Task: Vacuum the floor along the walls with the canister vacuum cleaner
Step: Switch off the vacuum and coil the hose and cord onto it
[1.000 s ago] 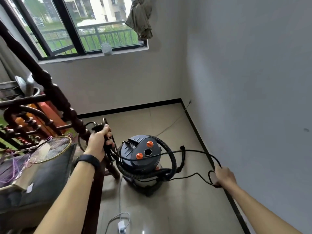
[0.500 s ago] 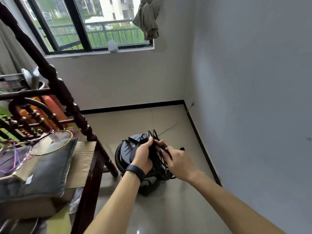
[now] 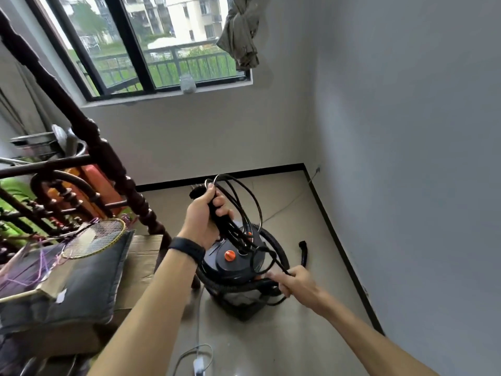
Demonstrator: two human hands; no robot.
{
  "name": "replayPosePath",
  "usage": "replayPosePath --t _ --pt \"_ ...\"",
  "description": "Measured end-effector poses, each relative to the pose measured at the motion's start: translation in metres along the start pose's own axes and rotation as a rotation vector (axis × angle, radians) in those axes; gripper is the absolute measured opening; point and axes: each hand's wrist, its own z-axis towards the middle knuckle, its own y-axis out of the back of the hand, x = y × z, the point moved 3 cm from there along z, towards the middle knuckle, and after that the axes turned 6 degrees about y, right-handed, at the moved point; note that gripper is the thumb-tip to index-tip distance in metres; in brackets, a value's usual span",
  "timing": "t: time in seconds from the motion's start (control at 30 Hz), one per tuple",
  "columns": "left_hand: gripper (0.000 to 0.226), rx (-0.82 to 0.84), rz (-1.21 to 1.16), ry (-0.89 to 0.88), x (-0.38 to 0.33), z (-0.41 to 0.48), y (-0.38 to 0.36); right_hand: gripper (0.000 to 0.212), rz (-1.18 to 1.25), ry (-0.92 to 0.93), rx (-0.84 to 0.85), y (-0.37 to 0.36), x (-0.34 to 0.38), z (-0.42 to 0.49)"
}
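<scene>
Left hand [image 3: 206, 215] fists coiled cord [image 3: 226, 226], raised; right hand [image 3: 296, 283] pinches its loose strand at 5 o'clock, touching vacuum [image 3: 233, 270]. Strand runs diagonally between; right hand nearer vacuum.

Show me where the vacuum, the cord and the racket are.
vacuum [image 3: 235, 270], head view, on its dark lid.
cord [image 3: 227, 226], head view, on the gathered strands.
racket [image 3: 95, 237], head view, on the strings.
</scene>
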Motion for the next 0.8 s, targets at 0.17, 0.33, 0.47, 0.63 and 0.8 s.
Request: replayPosePath --t 0.17,0.33,0.47,0.63,0.8 --pt "0.034 -0.177 0.045 -0.05 -0.019 -0.003 0.032 0.05 -0.287 0.078 -0.096 0.012 -0.015 0.004" --pt "0.051 -0.276 -0.05 -0.079 -0.018 -0.017 0.061 0.037 -0.415 -0.143 0.065 0.027 -0.043 -0.001" --pt "0.038 -0.353 0.027 -0.11 -0.025 -0.03 0.09 0.058 -0.449 -0.135 0.227 -0.018 -0.059 -0.011" --pt "0.032 -0.469 0.398 -0.099 -0.015 -0.054 0.138 0.052 -0.105 -0.205 -0.09 -0.045 -0.042 0.021" --pt "0.027 -0.608 0.434 -0.009 0.041 -0.06 0.164 0.038 -0.029 -0.054 -0.104 -0.058 0.039 0.083"
